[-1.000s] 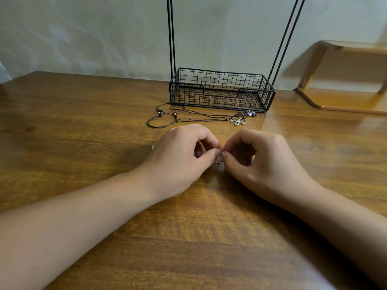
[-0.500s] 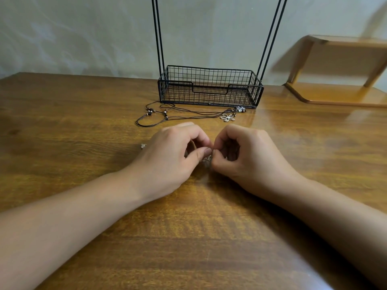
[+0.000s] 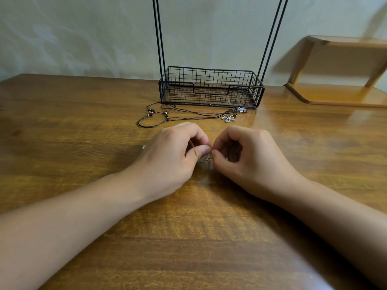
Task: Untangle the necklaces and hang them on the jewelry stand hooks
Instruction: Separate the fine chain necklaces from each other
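My left hand [image 3: 173, 155] and my right hand [image 3: 249, 158] meet at the table's middle, fingers curled, both pinching a thin silver chain necklace [image 3: 206, 159] between thumb and forefinger. Most of the chain is hidden under my hands; a small end of it [image 3: 143, 146] shows left of my left hand. Beyond my hands lie black cord necklaces [image 3: 180, 116] with small beads and a silver flower pendant [image 3: 228, 118]. The jewelry stand [image 3: 210, 88] is a black wire basket with thin upright rods; its hooks are out of view above.
The wooden table [image 3: 83, 126] runs wide on both sides. A wooden shelf [image 3: 339, 95] stands at the back right against the pale wall. A second small pendant [image 3: 241, 110] lies by the basket's front right corner.
The view has shifted slightly. My hands stay together at the chain, with the fingertips working it in small movements. The cord necklaces have not moved.
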